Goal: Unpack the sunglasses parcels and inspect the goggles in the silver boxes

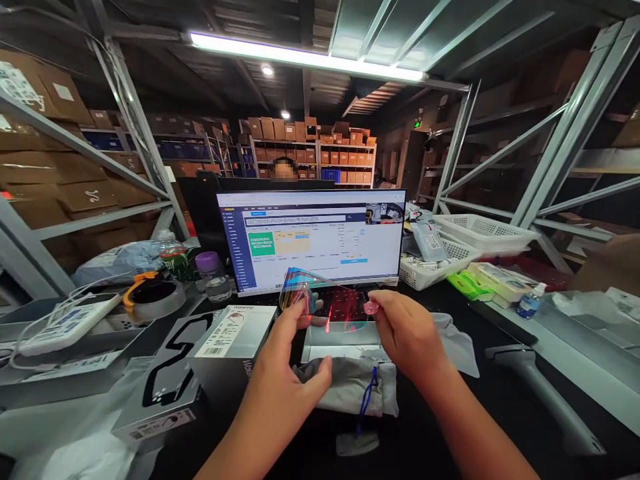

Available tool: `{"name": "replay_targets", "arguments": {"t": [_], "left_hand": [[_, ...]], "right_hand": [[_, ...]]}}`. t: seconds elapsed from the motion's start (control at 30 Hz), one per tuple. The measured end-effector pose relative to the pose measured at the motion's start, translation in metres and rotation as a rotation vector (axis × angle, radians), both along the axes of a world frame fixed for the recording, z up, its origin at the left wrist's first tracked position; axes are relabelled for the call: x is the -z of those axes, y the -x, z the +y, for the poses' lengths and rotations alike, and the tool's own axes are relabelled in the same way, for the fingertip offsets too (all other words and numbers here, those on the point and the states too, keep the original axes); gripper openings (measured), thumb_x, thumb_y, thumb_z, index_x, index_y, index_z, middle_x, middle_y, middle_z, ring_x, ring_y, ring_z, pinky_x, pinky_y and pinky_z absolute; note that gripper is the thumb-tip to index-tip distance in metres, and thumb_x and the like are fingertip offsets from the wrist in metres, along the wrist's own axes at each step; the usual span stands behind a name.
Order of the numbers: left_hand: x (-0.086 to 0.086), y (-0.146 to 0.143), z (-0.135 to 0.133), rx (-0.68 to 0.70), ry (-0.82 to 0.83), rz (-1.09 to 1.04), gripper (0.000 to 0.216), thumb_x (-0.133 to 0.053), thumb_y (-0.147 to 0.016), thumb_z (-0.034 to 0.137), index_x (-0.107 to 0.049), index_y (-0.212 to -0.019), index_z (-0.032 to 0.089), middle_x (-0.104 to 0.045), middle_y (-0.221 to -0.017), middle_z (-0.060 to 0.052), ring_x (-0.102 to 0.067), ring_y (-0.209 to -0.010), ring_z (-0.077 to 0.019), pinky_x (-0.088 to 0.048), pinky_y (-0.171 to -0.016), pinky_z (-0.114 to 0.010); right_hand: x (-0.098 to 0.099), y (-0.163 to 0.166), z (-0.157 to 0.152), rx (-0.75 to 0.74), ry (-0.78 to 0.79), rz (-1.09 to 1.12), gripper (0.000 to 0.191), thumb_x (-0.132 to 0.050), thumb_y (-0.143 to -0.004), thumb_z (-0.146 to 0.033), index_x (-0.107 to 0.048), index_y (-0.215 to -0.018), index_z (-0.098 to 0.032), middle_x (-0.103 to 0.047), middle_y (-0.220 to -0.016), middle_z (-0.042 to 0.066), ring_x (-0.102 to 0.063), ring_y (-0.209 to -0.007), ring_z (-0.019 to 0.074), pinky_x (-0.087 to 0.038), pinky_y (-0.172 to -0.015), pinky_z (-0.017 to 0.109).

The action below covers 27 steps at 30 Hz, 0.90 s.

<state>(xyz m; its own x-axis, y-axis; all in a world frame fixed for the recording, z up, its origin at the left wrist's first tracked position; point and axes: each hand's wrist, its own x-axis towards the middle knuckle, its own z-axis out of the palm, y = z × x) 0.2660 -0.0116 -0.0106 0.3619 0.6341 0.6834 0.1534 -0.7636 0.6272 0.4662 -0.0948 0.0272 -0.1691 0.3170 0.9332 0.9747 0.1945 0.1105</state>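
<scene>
A mirrored, see-through shield lens [345, 303], reflecting blue and red, is held up before the monitor. My left hand [285, 380] has its fingers on the lens's left end; its thumb stands apart below. At the right end, my right hand [407, 327] pinches the edge; a small pinkish patch shows at the fingertips, its nature unclear. Beneath the hands lies a grey cloth pouch [345, 397] with a blue drawstring [369, 393]. Just behind the pouch is an open pale box [345, 350], partly covered by the lens.
A lit monitor [310, 260] stands ahead. Printed eyewear boxes [170, 377] are at left, near a tape roll [155, 300] and a purple-capped jar [213, 277]. To the right are a barcode scanner [545, 400], white baskets [440, 260] and a spray bottle [530, 301]. Another person [285, 170] sits beyond.
</scene>
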Motion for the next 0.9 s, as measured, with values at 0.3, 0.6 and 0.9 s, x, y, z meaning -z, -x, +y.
{"name": "replay_targets", "arguments": {"t": [0.3, 0.6, 0.9], "left_hand": [[0.0000, 0.0007, -0.0033, 0.001, 0.004, 0.017, 0.071, -0.067, -0.082, 0.025, -0.042, -0.148, 0.029, -0.059, -0.142, -0.015, -0.064, -0.124, -0.0301, -0.060, -0.095, -0.046], [-0.0003, -0.0006, -0.0026, 0.038, 0.012, -0.009, 0.075, -0.066, -0.081, 0.022, -0.038, -0.150, 0.030, -0.061, -0.138, -0.013, -0.065, -0.122, -0.0274, -0.056, -0.102, -0.046], [-0.0055, -0.0010, -0.0109, 0.051, -0.122, 0.102, 0.082, -0.063, -0.084, 0.018, -0.027, -0.157, 0.033, -0.056, -0.147, -0.013, -0.066, -0.123, -0.0276, -0.057, -0.102, -0.048]], "right_hand": [[0.0015, -0.0032, -0.0029, 0.010, 0.023, -0.001, 0.034, -0.043, -0.094, -0.001, -0.063, -0.116, -0.017, -0.075, -0.088, 0.009, -0.073, -0.080, 0.0184, -0.059, -0.075, 0.028], [-0.0001, -0.0013, -0.0051, -0.004, 0.025, -0.010, 0.033, -0.043, -0.094, -0.001, -0.062, -0.114, -0.019, -0.075, -0.089, 0.008, -0.071, -0.079, 0.0175, -0.057, -0.073, 0.027], [0.0033, -0.0061, 0.0040, -0.034, 0.141, 0.084, 0.016, -0.045, -0.097, -0.014, -0.060, -0.095, -0.018, -0.069, -0.080, 0.006, -0.066, -0.069, 0.0188, -0.053, -0.064, 0.029]]}}
